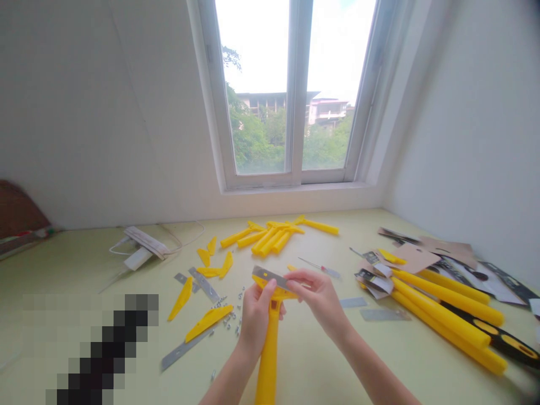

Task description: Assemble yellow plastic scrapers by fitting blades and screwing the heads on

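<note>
My left hand is wrapped round the neck of a yellow scraper, whose handle points down toward me. Across its wide head lies a grey metal blade, with my left thumb pressing on it. The thumb and fingers of my right hand close on the right end of the blade, at the edge of the head. Left of my hands, small screws lie scattered beside a yellow clamp piece and a loose blade.
Several yellow scraper handles are piled near the window. A screwdriver lies behind my right hand. At right are long yellow handles and cardboard packaging. A power strip with cables sits at the back left.
</note>
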`<state>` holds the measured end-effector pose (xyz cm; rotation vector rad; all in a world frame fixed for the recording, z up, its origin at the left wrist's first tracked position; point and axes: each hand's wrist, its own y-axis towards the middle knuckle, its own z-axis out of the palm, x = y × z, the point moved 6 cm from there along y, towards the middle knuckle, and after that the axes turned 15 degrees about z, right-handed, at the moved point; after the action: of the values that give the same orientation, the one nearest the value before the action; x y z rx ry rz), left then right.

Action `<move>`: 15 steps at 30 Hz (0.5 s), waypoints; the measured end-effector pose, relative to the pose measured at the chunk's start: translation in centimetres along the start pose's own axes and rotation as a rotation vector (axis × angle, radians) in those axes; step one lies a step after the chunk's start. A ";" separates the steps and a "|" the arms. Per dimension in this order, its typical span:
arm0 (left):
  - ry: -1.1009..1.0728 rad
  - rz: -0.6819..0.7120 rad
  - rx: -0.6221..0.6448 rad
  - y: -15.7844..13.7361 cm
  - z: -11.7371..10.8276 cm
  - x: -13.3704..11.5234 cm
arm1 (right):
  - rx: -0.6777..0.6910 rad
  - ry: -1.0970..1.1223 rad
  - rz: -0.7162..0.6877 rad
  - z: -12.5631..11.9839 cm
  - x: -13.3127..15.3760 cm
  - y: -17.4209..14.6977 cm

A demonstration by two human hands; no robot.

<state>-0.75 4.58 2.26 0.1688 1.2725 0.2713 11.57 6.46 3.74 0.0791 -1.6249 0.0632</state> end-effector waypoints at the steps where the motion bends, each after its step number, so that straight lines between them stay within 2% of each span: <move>1: 0.002 0.004 -0.001 0.0 0.0 -0.1 | 0.000 0.009 -0.004 0.0 0.0 0.0; 9: 0.002 0.053 -0.028 -0.1 -0.3 0.1 | 0.040 0.024 0.024 0.3 -0.5 0.1; 15: 0.092 0.079 -0.085 0.0 -1.0 -0.1 | 0.223 0.159 0.153 1.7 -0.8 -0.4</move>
<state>-1.77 4.55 2.10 0.1356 1.3443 0.4036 10.00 5.96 2.89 0.1180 -1.4578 0.3603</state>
